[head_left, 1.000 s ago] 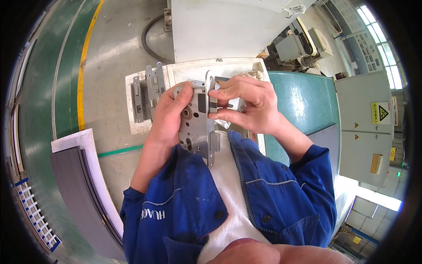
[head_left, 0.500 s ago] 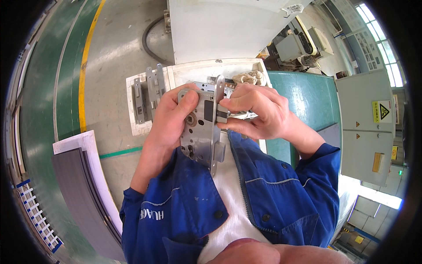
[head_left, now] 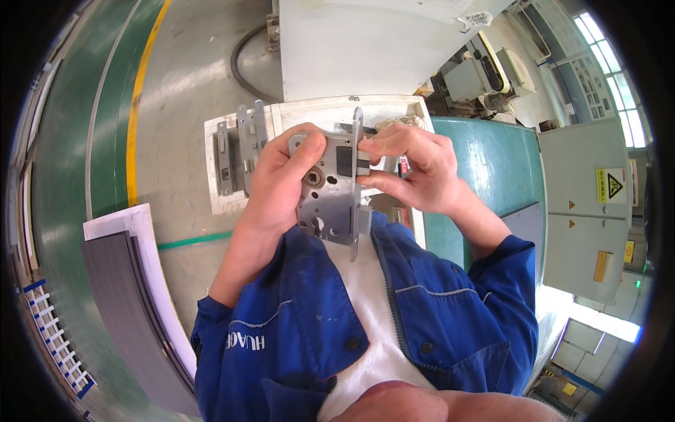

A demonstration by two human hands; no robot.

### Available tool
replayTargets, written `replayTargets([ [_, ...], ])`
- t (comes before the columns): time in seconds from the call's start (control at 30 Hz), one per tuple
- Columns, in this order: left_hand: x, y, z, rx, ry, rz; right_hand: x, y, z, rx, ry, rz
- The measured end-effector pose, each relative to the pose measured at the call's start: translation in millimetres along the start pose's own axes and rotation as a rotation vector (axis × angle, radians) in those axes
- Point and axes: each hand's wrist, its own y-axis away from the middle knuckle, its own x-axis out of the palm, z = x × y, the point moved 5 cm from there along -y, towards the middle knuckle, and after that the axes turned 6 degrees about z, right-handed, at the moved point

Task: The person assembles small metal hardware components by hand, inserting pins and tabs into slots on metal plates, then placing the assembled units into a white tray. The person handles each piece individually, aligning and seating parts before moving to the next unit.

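Note:
A silver mortise lock (head_left: 329, 204) is held up in front of my chest, its long narrow faceplate (head_left: 355, 243) standing roughly upright on the right side. My left hand (head_left: 275, 176) grips the lock case from the left, thumb across its upper corner. At the latch bolt (head_left: 363, 164), which sticks out of the faceplate, my right hand (head_left: 430, 172) pinches with thumb and fingertips above and below it. Lower down, a squared deadbolt (head_left: 364, 219) also projects. My left fingers behind the case are hidden.
Several more lock parts (head_left: 225, 158) stand at the left of a white-edged bench (head_left: 309, 110). A crumpled cloth (head_left: 401, 123) lies behind my right hand. A green surface (head_left: 485, 162) extends right, before a grey cabinet (head_left: 580, 169). Dark panels (head_left: 116, 281) lie at lower left.
The lock has shifted slightly right and upward and turned, so its flat side faces me more. My right fingers stay at the latch bolt, and the left grip is kept.

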Motion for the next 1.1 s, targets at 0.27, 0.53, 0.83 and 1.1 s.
replayTargets([
  [0.27,12,4,-7,-0.049,0.173,0.092,18,28,-39,0.292,-0.65,-0.171],
  [0.53,17,7,-3,-0.032,-0.141,0.145,24,41,-58,0.271,-0.796,-0.221],
  [0.83,26,7,-17,0.008,-0.367,0.184,26,48,-55,0.291,-0.854,-0.273],
  [1.1,26,4,-19,0.089,-0.473,0.199,40,57,-58,0.268,-0.944,-0.398],
])
